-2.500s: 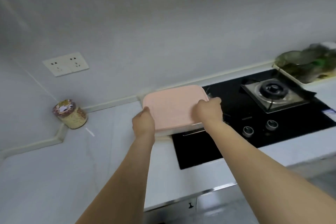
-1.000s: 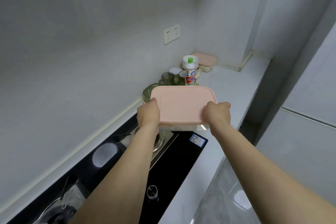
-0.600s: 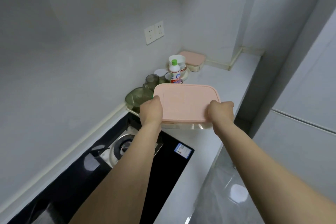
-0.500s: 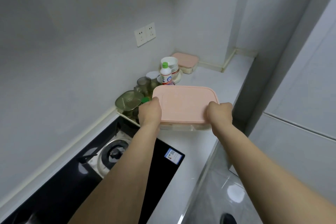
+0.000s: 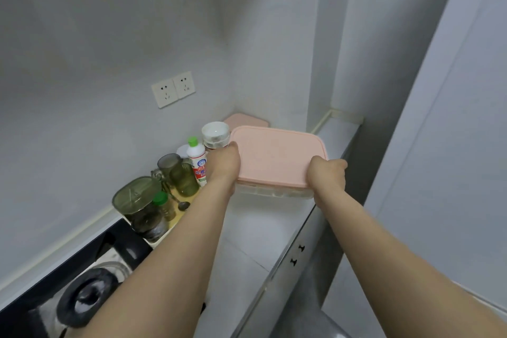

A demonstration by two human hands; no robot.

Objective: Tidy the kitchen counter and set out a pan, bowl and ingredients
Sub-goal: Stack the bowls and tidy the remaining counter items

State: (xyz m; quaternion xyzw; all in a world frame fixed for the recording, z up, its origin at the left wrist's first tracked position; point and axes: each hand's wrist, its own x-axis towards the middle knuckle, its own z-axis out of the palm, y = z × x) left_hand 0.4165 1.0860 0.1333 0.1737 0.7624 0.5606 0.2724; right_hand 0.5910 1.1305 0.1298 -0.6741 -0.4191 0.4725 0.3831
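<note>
Two hands, left (image 5: 223, 164) and right (image 5: 326, 174), grip one pink-lidded box (image 5: 277, 158) above the desk (image 5: 247, 241); a second pink box (image 5: 244, 121) sits far behind it.

My left hand (image 5: 223, 166) and right hand (image 5: 326, 175) grip a pink-lidded container (image 5: 277, 158) by its near corners, above the white counter (image 5: 247, 233). Bottle (image 5: 198, 163), green glasses (image 5: 178, 175) just left.

Dbl wall socket (image 5: 173, 89) above counter; cabinet knobs (image 5: 297, 254) under edge, fridge door (image 5: 452, 145) rt.
</note>
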